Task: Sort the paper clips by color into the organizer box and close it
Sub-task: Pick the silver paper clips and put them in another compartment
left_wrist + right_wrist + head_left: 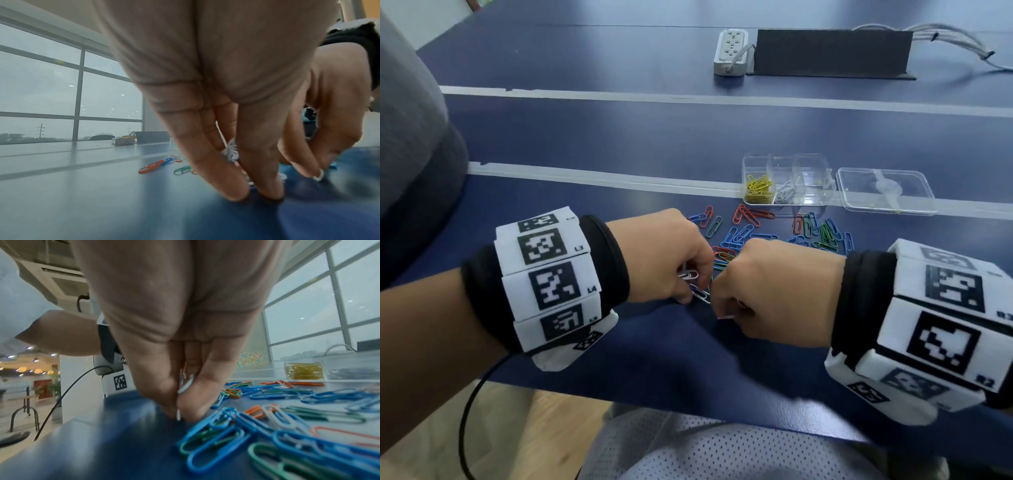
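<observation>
Both hands pinch white paper clips near the table's front edge.

The left hand (664,255) has fingers curled round a bunch of white paper clips (688,275); the right hand (774,291) pinches another white clip (185,384) against the dark blue table (619,144). Loose blue, green and orange paper clips (756,233) lie just beyond the hands. Further back stands the clear plastic organizer box (786,180), its hinged lid (885,190) open flat, with yellow clips (758,188) in one compartment and white clips (786,192) in the next.

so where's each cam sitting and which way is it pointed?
Head: on the head, looking down at both hands, left hand, right hand, and the organizer box.
Left wrist: along the left hand's fingers holding white clips.
Right wrist: along the right hand's fingers, toward the loose clips.
Shared: the blue table.
</observation>
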A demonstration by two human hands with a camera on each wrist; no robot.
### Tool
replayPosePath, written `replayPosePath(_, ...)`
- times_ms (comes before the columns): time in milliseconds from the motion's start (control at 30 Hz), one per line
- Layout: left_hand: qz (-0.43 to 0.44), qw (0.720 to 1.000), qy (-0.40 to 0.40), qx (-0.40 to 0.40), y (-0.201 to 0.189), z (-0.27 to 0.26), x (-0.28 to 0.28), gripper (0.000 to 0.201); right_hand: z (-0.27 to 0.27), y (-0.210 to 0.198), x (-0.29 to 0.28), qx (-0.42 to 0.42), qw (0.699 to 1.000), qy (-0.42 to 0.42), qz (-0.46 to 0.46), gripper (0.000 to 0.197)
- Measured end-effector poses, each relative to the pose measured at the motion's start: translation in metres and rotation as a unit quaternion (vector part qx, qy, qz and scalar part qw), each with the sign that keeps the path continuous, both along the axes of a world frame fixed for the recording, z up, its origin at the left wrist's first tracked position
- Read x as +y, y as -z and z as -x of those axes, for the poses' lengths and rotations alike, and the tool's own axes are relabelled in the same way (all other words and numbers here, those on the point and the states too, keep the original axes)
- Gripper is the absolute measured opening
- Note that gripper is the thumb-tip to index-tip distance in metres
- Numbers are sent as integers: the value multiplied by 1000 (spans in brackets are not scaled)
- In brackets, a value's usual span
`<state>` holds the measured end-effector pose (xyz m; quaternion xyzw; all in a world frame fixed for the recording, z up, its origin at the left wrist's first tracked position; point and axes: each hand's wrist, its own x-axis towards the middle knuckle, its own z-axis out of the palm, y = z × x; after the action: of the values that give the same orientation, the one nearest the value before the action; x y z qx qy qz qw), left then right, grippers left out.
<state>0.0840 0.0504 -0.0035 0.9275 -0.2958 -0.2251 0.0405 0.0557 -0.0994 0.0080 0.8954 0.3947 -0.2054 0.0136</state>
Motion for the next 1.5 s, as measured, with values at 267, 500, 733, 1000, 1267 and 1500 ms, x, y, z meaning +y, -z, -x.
replayPosePath(267, -3, 1000, 1, -6, 1, 1, 1, 17, -32, -20, -22, 10, 989, 143, -45, 28)
replayPosePath(500, -5, 1000, -9, -2, -3, -2, -1, 17, -98, -34, -48, -41, 923, 372, -90, 18)
replayPosePath(733, 46, 997, -69, 4, -18, -19, -9, 14, -120, -22, -41, -60, 921, 385, 3, 31)
replayPosePath(1000, 127, 984, -121, -35, -25, -56, -42, 8, -116, -24, -42, -9, 910, 404, -92, 23)
replayPosePath(1267, 127, 976, -148, -92, -24, -88, -79, 13, -113, -20, -54, -9, 894, 420, -156, 26)
replayPosePath(1500, 70, 984, -97, -131, -22, -96, -116, 22, -105, -16, -77, -26, 886, 434, -161, 31)
